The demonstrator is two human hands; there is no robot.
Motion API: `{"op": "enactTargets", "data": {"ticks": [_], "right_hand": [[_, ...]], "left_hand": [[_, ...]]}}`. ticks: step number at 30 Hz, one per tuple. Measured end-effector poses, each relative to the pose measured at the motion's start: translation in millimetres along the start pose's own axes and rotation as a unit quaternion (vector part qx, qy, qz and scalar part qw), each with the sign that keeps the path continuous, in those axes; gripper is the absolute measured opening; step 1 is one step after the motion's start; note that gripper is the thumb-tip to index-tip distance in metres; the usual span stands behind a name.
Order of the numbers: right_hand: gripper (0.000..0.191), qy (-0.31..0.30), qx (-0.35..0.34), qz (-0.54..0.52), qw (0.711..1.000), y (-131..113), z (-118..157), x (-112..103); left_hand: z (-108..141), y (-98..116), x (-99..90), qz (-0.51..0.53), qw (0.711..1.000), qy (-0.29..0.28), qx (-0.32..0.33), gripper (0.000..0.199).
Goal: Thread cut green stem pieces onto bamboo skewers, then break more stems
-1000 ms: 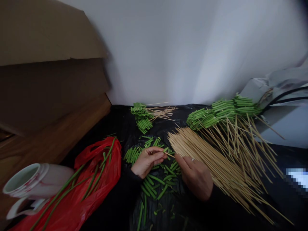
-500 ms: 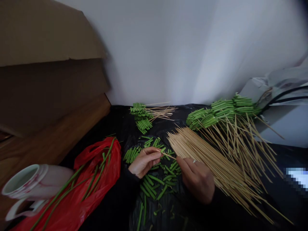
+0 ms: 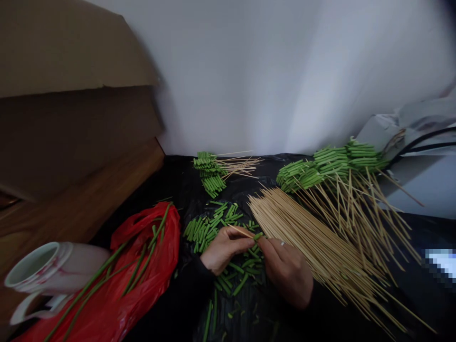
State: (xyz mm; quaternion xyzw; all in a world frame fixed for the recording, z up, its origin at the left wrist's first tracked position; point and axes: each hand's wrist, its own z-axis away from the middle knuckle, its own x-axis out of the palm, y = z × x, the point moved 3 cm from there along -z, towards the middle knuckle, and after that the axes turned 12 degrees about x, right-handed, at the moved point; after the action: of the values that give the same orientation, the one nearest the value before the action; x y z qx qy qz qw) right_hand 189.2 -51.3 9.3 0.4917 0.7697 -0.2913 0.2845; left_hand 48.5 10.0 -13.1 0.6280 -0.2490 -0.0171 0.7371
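My left hand [image 3: 224,249] is pinched, its thumb and fingertip at a short cut piece of green bean [image 3: 258,235]. A thin wooden skewer [image 3: 242,231] runs along the left fingers, its end sticking out to the left; the bean piece sits on it between both hands. My right hand [image 3: 288,270], with a ring, is closed on the skewer just right of the bean, hiding the rest of it. Below and around the hands lie loose cut green beans [image 3: 203,230]. Beside the right hand spreads a large bundle of bare wooden skewers [image 3: 306,228].
Skewered beans are stacked in a small pile [image 3: 210,173] by the wall and a larger pile [image 3: 331,164] at right. A red plastic bag [image 3: 142,266] with long beans and a white jug [image 3: 71,266] stand left. A cardboard box [image 3: 78,109] rises behind them.
The hands have come together. The skewer's end now shows left of my left fingers, and the bean piece is close against my right fingertips. The piles have not moved.
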Motion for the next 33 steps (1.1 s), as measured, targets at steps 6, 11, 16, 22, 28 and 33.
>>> {"op": "enactTargets", "data": {"ticks": [6, 11, 16, 22, 28, 33], "right_hand": [[0.022, -0.012, 0.001, -0.004, 1.000, 6, 0, 5], [0.021, -0.006, 0.008, 0.012, 1.000, 18, -4, 4], [0.019, 0.001, 0.007, 0.010, 1.000, 23, -6, 5], [0.019, -0.001, 0.006, 0.016, 1.000, 23, -5, 6], [0.019, 0.006, 0.014, 0.010, 1.000, 23, -4, 6], [0.021, -0.003, 0.013, 0.002, 1.000, 21, -4, 8]], "left_hand": [[-4, 18, -1.9, -0.126, 0.990, -0.027, 0.062, 0.019], [-7, 67, -55.2, -0.446, 0.887, -0.009, 0.123, 0.026], [2, 97, -110.9, -0.743, 0.660, 0.105, 0.034, 0.034], [5, 90, -115.0, -0.788, 0.609, 0.060, -0.074, 0.032], [5, 87, -116.5, -0.779, 0.620, 0.040, -0.082, 0.018], [0, 89, -104.9, -0.702, 0.710, 0.038, 0.042, 0.023]]}}
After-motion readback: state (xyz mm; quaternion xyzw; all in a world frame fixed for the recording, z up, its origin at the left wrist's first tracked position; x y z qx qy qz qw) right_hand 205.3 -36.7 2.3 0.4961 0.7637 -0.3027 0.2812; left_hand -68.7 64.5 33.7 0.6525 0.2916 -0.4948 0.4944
